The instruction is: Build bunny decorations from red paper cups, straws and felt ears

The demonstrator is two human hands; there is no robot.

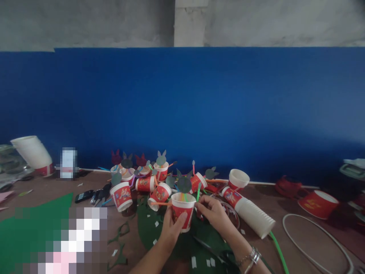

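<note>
A: Nearest things?
B: Scissors [213, 251] lying on dark green paper [182, 254], white scraps about them.
A: Hands?
B: Left hand [173, 223] wrapped round a paper cup [180, 208], thumb across its front. Right hand [212, 211]: fingertips pinched together on a green strip [199, 192] at the cup's right side.
A: Cup position?
B: Upright, above the green paper; an orange strip [160, 203] juts left. An eared paper head [184, 184] shows over its rim; from here I cannot tell whether it is attached.
A: Beyond?
B: A cup stack [253, 217] on its side, right; decorated cups [122, 196], some tipped; lastly a blue wall [182, 106]
</note>
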